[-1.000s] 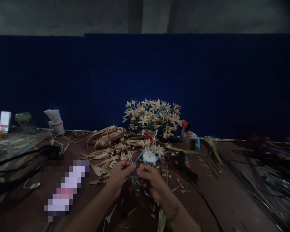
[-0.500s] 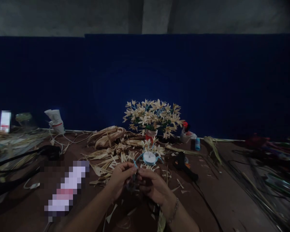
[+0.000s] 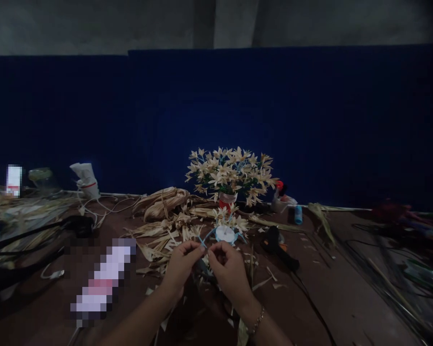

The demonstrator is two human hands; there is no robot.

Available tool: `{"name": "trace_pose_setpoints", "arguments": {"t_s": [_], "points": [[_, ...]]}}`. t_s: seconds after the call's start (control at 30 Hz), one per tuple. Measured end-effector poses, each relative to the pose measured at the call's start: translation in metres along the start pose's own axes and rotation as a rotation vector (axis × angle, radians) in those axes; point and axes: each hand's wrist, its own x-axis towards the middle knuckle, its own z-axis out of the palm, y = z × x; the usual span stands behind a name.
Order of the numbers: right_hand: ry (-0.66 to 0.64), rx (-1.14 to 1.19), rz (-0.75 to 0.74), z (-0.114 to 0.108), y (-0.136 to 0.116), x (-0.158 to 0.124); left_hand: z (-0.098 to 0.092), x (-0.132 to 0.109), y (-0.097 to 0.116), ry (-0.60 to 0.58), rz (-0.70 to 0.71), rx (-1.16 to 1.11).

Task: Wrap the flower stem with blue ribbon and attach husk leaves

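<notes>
Both my hands are close together at the front of the table, with a small gap between their fingertips. My left hand (image 3: 183,264) is closed in a pinch, with a thin light-blue strip (image 3: 201,240) at its fingertips. My right hand (image 3: 228,269) is also pinched; whatever lies in its fingers is too small to make out. Just beyond them is a round white-faced roll with a blue edge (image 3: 224,234). Pale husk flowers (image 3: 233,221) stand right behind it. A dark object (image 3: 205,275) below my hands is partly hidden and unclear.
A bouquet of pale flowers (image 3: 231,173) rises from a red pot (image 3: 225,201). Dried corn husks (image 3: 166,204) are heaped to its left. A black glue gun (image 3: 279,250) with a cord lies at right, near a blue cylinder (image 3: 298,215). A blurred-out phone-like object (image 3: 103,278) lies at left.
My fingertips have drawn slightly apart, the right hand moving a little away from the left. The whole view has shifted slightly.
</notes>
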Motion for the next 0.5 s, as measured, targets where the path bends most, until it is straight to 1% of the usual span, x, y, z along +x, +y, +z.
{"name": "trace_pose_setpoints", "arguments": {"t_s": [0.13, 0.23, 0.3, 0.4, 0.5], "points": [[0.028, -0.26, -0.195, -0.0016, -0.0043, -0.0028, -0.0005, -0.0001, -0.0015, 0.009, -0.002, 0.015], [0.037, -0.376, -0.304, -0.0008, -0.0054, -0.004, -0.0001, -0.001, -0.0034, 0.006, -0.029, 0.004], [0.038, -0.434, -0.342, 0.0004, -0.0055, -0.0047, 0.0011, -0.002, -0.0037, 0.007, -0.024, 0.001], [0.048, -0.479, -0.375, 0.003, -0.0054, -0.0061, 0.0037, -0.0032, -0.002, 0.04, -0.001, 0.018], [0.047, -0.419, -0.35, 0.0053, -0.0051, -0.0064, 0.0049, -0.0037, 0.0013, 0.082, 0.029, 0.038]]}}
